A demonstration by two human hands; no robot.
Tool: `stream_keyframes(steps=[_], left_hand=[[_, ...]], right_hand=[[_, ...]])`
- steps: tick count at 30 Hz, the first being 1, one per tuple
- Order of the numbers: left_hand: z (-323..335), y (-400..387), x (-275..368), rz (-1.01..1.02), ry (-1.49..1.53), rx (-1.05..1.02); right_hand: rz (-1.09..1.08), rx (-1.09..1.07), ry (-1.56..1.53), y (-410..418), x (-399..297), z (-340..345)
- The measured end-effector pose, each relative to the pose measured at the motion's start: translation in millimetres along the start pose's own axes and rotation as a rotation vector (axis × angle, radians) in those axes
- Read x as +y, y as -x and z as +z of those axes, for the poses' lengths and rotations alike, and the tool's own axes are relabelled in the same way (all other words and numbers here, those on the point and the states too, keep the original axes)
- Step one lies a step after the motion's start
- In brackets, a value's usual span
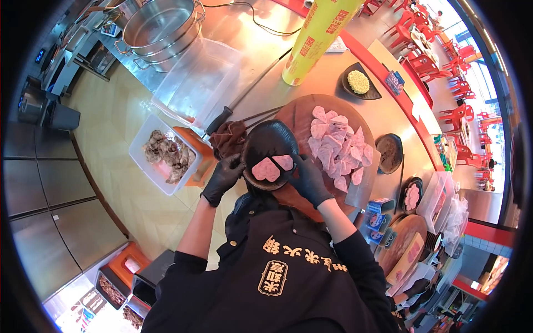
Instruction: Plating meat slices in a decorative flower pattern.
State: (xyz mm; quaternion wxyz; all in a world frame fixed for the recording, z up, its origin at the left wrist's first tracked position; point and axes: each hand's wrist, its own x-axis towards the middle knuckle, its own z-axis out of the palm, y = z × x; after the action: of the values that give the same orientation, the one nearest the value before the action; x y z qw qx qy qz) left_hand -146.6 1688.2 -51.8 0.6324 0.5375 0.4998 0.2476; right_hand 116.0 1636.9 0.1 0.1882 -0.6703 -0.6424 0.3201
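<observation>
My left hand (224, 177), in a black glove, grips the left rim of a dark, irregular black plate (272, 139). Two pink slices that look like luncheon meat (265, 170) lie together on it in a heart shape. At the plate's right side, the gloved fingers of my right hand (310, 179) pinch the edge of a single pink meat slice (283, 162). The plate overlaps the left part of a round wooden chopping board (300, 112). A heap of cut pink slices (337, 143) covers the board's right half. Beside my right wrist lies a broad metal blade (363, 189), its handle not visible.
A honing steel (220, 118) and brown cloth (228, 138) lie left of the board. Beyond are a clear bin (200, 79), steel pots (164, 29), a yellow box (316, 41) and a noodle cake (358, 81). A meat tub (166, 156) sits left; a co-worker's hands (416, 287) show lower right.
</observation>
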Motion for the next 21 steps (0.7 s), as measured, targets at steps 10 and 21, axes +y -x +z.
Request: stream_keyframes(steps=[10,21], left_hand=[[2,0,4,0.033,0.056,0.021],[13,9,10,0.071,0.002,0.040]], right_hand=[[-0.115,-0.057,0.100,-1,-25,-5],[-0.489,-0.054,0.238,-14,-17,25]])
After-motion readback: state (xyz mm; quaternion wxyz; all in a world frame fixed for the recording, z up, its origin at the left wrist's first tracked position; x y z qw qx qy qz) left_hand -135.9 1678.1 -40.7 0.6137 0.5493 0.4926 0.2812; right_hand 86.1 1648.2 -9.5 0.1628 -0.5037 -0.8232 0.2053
